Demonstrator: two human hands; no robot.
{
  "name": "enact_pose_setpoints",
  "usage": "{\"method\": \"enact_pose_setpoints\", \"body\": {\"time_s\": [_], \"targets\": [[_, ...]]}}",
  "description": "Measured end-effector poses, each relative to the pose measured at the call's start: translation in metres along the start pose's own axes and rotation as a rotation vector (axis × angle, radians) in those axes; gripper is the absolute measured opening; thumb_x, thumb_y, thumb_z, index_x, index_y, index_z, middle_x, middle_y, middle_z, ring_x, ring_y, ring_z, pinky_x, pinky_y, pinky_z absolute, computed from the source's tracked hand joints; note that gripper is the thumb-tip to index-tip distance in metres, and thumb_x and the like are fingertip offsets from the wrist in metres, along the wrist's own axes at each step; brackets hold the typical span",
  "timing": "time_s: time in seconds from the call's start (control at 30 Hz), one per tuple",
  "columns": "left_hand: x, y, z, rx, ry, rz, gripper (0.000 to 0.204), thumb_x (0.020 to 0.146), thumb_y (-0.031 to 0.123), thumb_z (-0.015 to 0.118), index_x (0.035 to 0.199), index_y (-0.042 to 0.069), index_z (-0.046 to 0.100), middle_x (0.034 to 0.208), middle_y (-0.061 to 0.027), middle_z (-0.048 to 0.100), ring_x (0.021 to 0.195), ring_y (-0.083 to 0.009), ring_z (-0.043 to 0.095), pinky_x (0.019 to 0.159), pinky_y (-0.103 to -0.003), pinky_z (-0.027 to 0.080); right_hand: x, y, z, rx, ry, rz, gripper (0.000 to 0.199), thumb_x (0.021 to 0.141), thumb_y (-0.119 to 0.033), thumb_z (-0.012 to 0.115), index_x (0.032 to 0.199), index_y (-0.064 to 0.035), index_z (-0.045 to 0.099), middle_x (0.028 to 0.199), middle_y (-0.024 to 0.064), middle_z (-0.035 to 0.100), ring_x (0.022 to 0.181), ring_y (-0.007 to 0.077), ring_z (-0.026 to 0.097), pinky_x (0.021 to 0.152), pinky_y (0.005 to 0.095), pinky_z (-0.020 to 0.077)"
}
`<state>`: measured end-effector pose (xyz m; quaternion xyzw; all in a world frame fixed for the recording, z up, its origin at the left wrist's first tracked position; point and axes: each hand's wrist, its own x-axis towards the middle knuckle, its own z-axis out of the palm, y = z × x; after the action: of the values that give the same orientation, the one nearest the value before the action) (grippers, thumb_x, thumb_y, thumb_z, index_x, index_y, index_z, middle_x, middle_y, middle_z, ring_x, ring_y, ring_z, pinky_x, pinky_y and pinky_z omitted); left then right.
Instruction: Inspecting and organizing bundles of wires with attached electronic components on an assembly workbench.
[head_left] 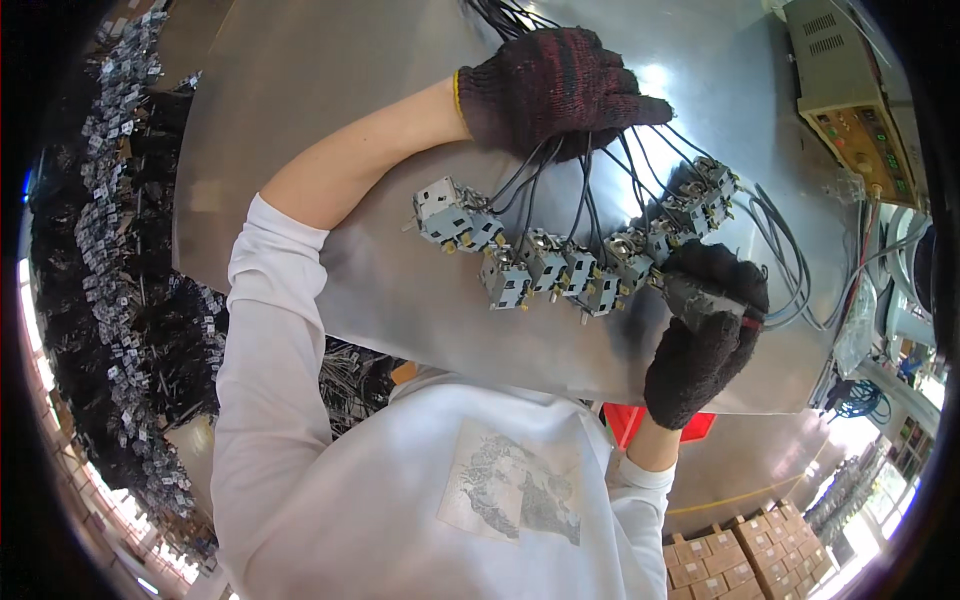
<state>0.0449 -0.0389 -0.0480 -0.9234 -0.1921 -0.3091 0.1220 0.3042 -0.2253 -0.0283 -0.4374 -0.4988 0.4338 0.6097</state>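
My left hand, in a dark red-and-black knit glove, is closed over a bunch of black cables above the metal tabletop. The cables run down to a row of small grey metal switch-like units with brass-coloured tabs. Several of these units lie side by side on the table. At the right end of the row, my right hand, in a black glove, grips a grey handheld tool. Its tip is close to the units; whether it touches one I cannot tell. Fingers hide most of the tool.
A beige control box with a panel stands at the table's right side. Grey leads loop near it. Under the table's front edge is a red bin. Piles of similar units lie left; cardboard boxes are stacked lower right.
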Motion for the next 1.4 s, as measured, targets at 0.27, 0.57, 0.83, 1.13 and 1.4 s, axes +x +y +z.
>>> {"method": "enact_pose_setpoints", "body": {"time_s": [0.27, 0.57, 0.83, 1.13, 1.4], "targets": [[0.007, 0.016, -0.004, 0.14, -0.122, -0.127, 0.043, 0.094, 0.021, 0.056, 0.136, 0.015, 0.065, 0.082, -0.0087, 0.063, 0.067, -0.0281, 0.062, 0.057, -0.043, 0.049, 0.023, 0.005, -0.037, 0.132, -0.15, 0.068, 0.062, 0.105, -0.042, 0.067, 0.148, -0.0001, 0.05, 0.132, 0.0169, 0.065, 0.123, 0.0357, 0.065, 0.109, 0.0522, 0.0508], [0.041, 0.04, -0.029, 0.296, -0.175, -0.176, 0.038, 0.09, 0.019, 0.059, 0.128, 0.017, 0.062, 0.091, -0.0042, 0.06, 0.085, -0.0254, 0.062, 0.08, -0.046, 0.049, 0.052, -0.016, -0.073, -0.013, -0.136, 0.057, 0.066, 0.111, -0.044, 0.053, 0.155, 0.0037, 0.041, 0.135, 0.0149, 0.061, 0.124, 0.0305, 0.059, 0.109, 0.0464, 0.0458], [0.013, 0.051, -0.067, 0.349, -0.132, -0.256, 0.05, 0.085, 0.028, 0.066, 0.135, 0.022, 0.06, 0.124, -0.0069, 0.063, 0.118, -0.0313, 0.062, 0.095, -0.051, 0.047, 0.058, -0.029, -0.057, -0.083, -0.223, 0.066, 0.065, 0.111, -0.046, 0.05, 0.154, 0.0028, 0.043, 0.132, 0.0155, 0.062, 0.122, 0.0293, 0.059, 0.11, 0.0464, 0.0441], [0.025, 0.091, -0.11, -0.522, -0.237, 0.124, 0.041, 0.082, 0.02, 0.071, 0.122, 0.019, 0.066, 0.132, -0.0087, 0.062, 0.132, -0.03, 0.056, 0.107, -0.049, 0.049, 0.059, -0.023, -0.051, -0.076, -0.249, 0.014, 0.06, 0.11, -0.042, 0.055, 0.151, 0.0017, 0.046, 0.126, 0.0157, 0.067, 0.118, 0.0294, 0.065, 0.107, 0.0442, 0.0493], [0.035, 0.102, -0.08, -0.197, -0.353, 0.038, 0.054, 0.088, 0.019, 0.061, 0.141, 0.023, 0.052, 0.148, -0.0067, 0.049, 0.136, -0.025, 0.048, 0.106, -0.04, 0.043, 0.065, -0.025, -0.062, -0.103, -0.189, 0.043, 0.053, 0.108, -0.033, 0.062, 0.145, 0.003, 0.049, 0.127, 0.0157, 0.068, 0.117, 0.0305, 0.068, 0.105, 0.0465, 0.052]]}}
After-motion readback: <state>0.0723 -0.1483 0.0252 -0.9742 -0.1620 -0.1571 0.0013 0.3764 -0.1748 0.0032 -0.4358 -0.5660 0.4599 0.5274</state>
